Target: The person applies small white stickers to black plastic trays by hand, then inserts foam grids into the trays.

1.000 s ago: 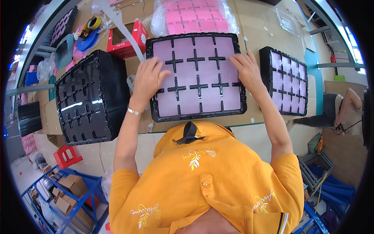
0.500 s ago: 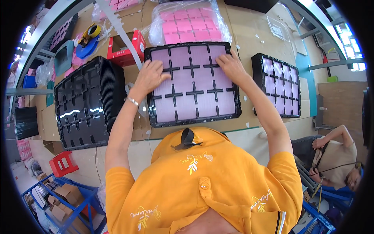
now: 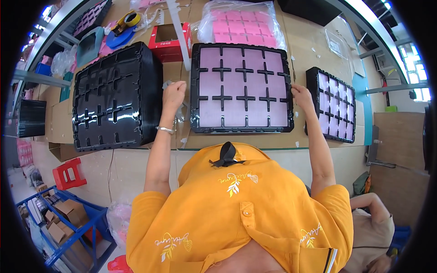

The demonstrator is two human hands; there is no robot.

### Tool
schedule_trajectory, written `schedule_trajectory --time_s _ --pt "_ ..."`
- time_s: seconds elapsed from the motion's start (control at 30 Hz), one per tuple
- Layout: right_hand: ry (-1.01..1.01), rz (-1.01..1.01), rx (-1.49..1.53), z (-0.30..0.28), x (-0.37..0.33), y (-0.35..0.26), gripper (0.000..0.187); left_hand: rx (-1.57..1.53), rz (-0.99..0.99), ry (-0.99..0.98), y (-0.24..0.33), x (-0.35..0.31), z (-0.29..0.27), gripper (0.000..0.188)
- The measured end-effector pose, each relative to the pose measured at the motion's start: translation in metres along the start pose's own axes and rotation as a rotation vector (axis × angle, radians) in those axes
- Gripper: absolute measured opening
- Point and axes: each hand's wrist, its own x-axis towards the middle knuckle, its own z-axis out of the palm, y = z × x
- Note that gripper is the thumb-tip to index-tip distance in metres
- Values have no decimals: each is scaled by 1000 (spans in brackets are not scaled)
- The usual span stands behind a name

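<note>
In front of me lies a black plastic tray (image 3: 244,98) with pale pink sheets showing between its cross-shaped dividers. My right hand (image 3: 302,96) is at the tray's right edge, its fingers pinched there. Left of the tray, apart from its edge, my left hand (image 3: 174,94) is closed, fingers curled; a small translucent scrap shows beside the fingertips, and I cannot make out what is held. Close by on the left stands a tall stack of glossy black trays (image 3: 109,98). Right of my right hand sits another black tray with pale pink sheets (image 3: 331,104).
Behind the tray lie bright pink divided sheets in clear plastic (image 3: 243,27). A red open box (image 3: 169,42), a yellow tape roll (image 3: 132,18) and a clear plastic piece (image 3: 336,44) are on the cardboard-covered table. A metal frame surrounds it. A person (image 3: 371,227) is at lower right.
Both hands have left the tray's top face; the left is now off its left side, the right at its right edge. The view has shifted, and the person at right has moved lower.
</note>
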Motion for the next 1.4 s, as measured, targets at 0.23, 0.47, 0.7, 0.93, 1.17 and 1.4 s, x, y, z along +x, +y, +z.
schedule_trajectory --time_s 0.23,0.47,0.7,0.93,1.17,1.4 --pt "-130 417 518 -4 11 -13 24 -277 -149 -135 -29 15 33 23" --pt "-80 238 347 -18 21 2 28 -779 -409 -189 -9 10 15 18" --pt "68 278 483 -130 -4 55 26 -676 -314 -206 138 -7 28 18" --pt "206 453 282 -261 -37 281 28 -650 -174 -477 320 -42 226 11" --pt "206 650 213 -276 -28 427 28 -709 -247 -559 334 -55 385 9" --pt "92 625 69 -262 -2 463 33 -596 -301 -439 344 -62 398 12"
